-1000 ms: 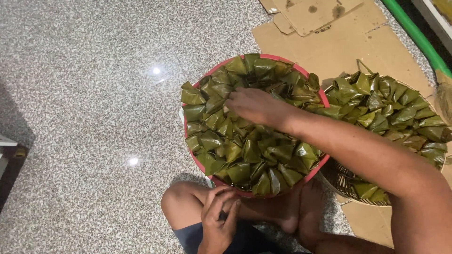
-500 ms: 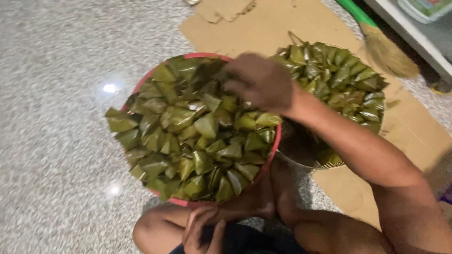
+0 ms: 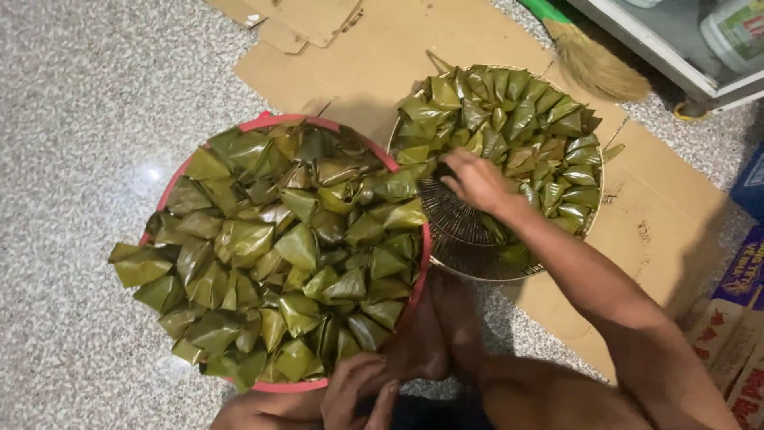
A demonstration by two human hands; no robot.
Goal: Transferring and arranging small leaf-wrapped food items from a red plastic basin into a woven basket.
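One right hand (image 3: 476, 181), now over wire basket (image 3: 469, 239).

Green leaf parcels (image 3: 294, 247), red-rimmed basin (image 3: 422, 263) (speckled grey floor (image 3: 87, 95)), brown cardboard (image 3: 382, 56)

Leaf parcels (image 3: 296, 247) in left basin (image 3: 420, 263), more in right basket (image 3: 469, 255)

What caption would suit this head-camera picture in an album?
Seated on the floor, a person's right hand reaches into a wire basket of leaf-wrapped parcels, beside a heaped red basin.
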